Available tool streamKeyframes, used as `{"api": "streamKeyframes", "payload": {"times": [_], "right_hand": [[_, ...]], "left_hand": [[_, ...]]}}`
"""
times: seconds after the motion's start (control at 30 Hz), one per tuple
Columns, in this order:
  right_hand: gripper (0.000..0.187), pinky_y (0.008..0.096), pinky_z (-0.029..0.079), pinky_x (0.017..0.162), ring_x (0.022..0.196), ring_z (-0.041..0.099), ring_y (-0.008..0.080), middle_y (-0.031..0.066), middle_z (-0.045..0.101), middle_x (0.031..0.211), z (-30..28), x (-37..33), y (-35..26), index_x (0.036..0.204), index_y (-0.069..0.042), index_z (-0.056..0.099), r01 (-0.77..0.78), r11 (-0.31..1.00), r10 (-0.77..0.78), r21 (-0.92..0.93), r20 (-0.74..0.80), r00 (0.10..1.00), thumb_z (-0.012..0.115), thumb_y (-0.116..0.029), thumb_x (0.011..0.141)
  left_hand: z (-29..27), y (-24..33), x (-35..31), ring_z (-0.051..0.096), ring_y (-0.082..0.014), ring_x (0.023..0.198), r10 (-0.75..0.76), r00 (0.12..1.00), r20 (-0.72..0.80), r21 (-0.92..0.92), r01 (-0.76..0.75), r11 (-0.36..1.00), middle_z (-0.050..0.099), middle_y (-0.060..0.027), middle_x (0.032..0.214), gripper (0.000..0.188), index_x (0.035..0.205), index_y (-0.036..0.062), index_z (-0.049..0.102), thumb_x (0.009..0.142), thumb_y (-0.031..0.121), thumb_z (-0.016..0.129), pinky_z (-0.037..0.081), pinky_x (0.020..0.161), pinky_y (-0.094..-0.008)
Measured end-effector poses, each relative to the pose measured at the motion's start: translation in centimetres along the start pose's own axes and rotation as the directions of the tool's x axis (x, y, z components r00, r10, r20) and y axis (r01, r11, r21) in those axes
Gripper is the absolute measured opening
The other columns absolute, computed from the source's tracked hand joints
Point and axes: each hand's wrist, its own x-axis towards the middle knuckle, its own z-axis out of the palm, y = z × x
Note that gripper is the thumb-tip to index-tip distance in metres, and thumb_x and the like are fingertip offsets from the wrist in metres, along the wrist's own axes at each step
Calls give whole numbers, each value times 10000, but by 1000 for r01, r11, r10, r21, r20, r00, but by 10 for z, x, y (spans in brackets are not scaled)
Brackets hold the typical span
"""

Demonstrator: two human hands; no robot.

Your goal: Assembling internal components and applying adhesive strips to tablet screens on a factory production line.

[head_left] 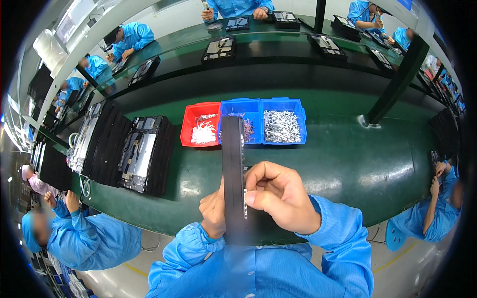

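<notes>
A thick black tray [232, 179] stands nearly on edge in front of me, seen along its narrow side. My left hand [213, 211] grips it from the left, its fingers partly hidden behind the tray. On the tray's right face, small silvery and white parts [245, 211] show in a thin strip. My right hand [278, 196] is closed in a pinch against that face, thumb and forefinger together. What sits between those fingertips is too small to tell.
Beyond the tray stand a red bin [200, 124] of small white pieces, a blue bin [252, 130] of purplish pieces, and another blue bin [283, 121] of silvery-white ones. Stacked black trays [144, 154] are at left. A green post [397, 84] rises at right. Co-workers sit around.
</notes>
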Motion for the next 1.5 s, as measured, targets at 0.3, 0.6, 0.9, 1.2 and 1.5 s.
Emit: {"api": "streamKeyframes", "payload": {"times": [0.3, 0.6, 0.9, 1.2, 1.5], "right_hand": [[75, 255, 476, 802, 890, 557, 77, 46, 602, 981, 6, 0, -7, 968, 9, 564, -54, 998, 55, 36, -36, 998, 616, -1, 916], [223, 247, 433, 744, 822, 481, 73, 15, 528, 937, 7, -1, -6, 991, -56, 463, -62, 995, 69, 77, -90, 994, 609, -3, 832], [427, 316, 390, 902, 970, 443, 128, 33, 441, 1045, 15, -9, 22, 1106, -69, 408, 143, 988, -139, 65, -63, 988, 660, -77, 760], [362, 276, 458, 862, 927, 521, 107, 57, 552, 1035, 4, 1, 12, 1157, -12, 482, 42, 999, -40, 21, -89, 995, 632, -69, 833], [335, 260, 475, 811, 913, 524, 95, 51, 532, 1000, -3, 2, 7, 1168, 2, 476, 22, 1000, -21, 17, -46, 999, 619, 10, 865]], "left_hand": [[0, 1, 7, 695, -191, 578, 87, 995, -44, -12, -88, 996, 735, -153, 806, 663, 1362, -175, 525, 768, 0, 761, 530, 535, -286], [4, -1, 2, 643, -175, 515, 85, 996, -19, -33, -85, 996, 674, -117, 686, 678, 1358, -193, 514, 778, 45, 770, 496, 490, -287], [4, 1, 8, 693, -191, 564, 78, 997, -29, -25, -79, 997, 723, -126, 750, 655, 1346, -193, 524, 782, 43, 757, 532, 513, -287], [3, -5, 0, 660, -183, 522, 86, 996, -9, 27, -86, 996, 679, -122, 680, 658, 1342, -189, 532, 768, 38, 760, 501, 486, -288], [7, -3, 4, 590, -165, 469, 125, 991, -48, -4, -125, 992, 604, -96, 615, 677, 1339, -197, 532, 741, 28, 755, 465, 459, -290]]}}
